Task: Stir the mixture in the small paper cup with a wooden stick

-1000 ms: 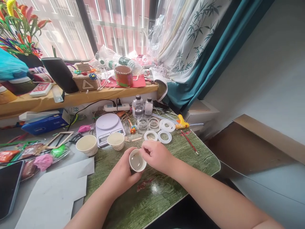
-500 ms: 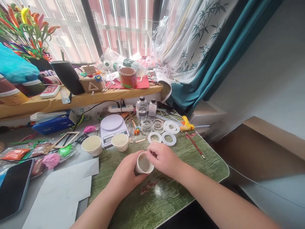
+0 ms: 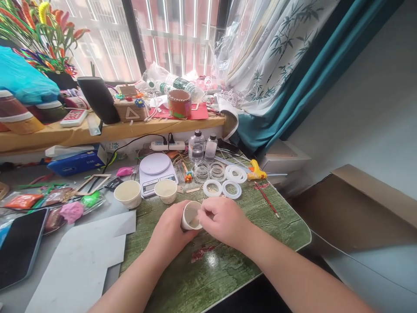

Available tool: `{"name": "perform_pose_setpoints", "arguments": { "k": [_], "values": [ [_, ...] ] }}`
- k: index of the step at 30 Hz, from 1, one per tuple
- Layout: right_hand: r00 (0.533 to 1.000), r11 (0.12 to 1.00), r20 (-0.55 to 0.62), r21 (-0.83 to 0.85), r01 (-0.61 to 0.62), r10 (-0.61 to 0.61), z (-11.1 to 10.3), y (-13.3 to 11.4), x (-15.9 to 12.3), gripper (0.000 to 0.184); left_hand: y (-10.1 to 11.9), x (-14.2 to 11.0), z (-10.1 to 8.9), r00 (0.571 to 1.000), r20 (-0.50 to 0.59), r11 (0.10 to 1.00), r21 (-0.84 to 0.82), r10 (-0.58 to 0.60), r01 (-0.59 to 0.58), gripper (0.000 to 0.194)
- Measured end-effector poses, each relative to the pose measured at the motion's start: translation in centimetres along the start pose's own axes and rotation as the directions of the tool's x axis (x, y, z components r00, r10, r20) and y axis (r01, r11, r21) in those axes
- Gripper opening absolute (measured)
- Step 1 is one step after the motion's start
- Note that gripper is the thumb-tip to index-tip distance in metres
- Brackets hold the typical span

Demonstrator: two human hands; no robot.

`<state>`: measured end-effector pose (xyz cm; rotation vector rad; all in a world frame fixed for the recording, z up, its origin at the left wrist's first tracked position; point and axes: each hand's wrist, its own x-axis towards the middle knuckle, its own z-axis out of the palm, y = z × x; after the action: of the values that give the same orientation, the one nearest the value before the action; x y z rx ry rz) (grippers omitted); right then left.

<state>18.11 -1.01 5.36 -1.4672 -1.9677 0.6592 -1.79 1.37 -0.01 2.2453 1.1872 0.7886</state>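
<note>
The paper cup [image 3: 190, 211] is being held above the green tabletop [image 3: 228, 265], tilted with its open mouth toward the camera. Its left side and near side are being enclosed by the curved fingers and thumb of the left hand [image 3: 171, 225]. A pale stick [image 3: 194, 221] is being pinched between the thumb and bent fingers of the right hand [image 3: 222, 218] at the cup's right rim; its lower part is being shown inside the cup, and its upper end is being hidden by the fingers.

Beyond the left hand, a larger bowl-shaped cup [image 3: 127, 194] and a smaller bowl-shaped cup [image 3: 166, 191] are being supported upright. The smaller one is being seen against the front corner of a digital scale [image 3: 155, 166]; whether contact is being made cannot be told. Beyond the right hand, white rings [image 3: 212, 188] are being grouped near clear rings [image 3: 201, 171], with two bottles [image 3: 197, 147] being positioned behind them. To the right, a yellow glue gun [image 3: 256, 170] and a red pencil [image 3: 266, 199] are being borne by the tabletop.
</note>
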Motion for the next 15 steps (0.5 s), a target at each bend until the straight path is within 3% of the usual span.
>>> {"name": "perform_pose_setpoints", "arguments": {
  "k": [2, 5, 9, 12, 15],
  "values": [
    [0.998, 0.999, -0.055, -0.031, -0.008, 0.007, -0.12, -0.23, 0.03, 0.035, 0.13, 0.12, -0.05, 1.0, -0.012, 1.0, -0.007, -0.006, 0.006, 0.044],
    [1.0, 1.0, 0.015, -0.014, 0.007, -0.007, -0.2, -0.32, 0.12, 0.033, 0.41, 0.26, -0.14, 0.999, -0.043, 1.0, -0.011, -0.002, 0.002, 0.04],
    [0.997, 0.997, -0.043, -0.039, -0.066, 0.064, -0.22, -0.31, 0.16, 0.034, 0.23, 0.2, -0.03, 0.998, -0.056, 1.0, -0.016, 0.014, -0.015, 0.038],
    [1.0, 1.0, 0.02, 0.003, -0.011, 0.011, -0.11, -0.26, 0.05, 0.034, -0.17, 0.04, 0.16, 0.998, -0.062, 0.999, -0.027, 0.016, -0.018, 0.042],
    [0.999, 0.999, -0.043, -0.036, 0.003, -0.004, 0.14, -0.15, -0.05, 0.034, -0.3, 0.0, 0.2, 1.0, -0.027, 0.999, -0.038, 0.006, -0.007, 0.04]
  ]
}}
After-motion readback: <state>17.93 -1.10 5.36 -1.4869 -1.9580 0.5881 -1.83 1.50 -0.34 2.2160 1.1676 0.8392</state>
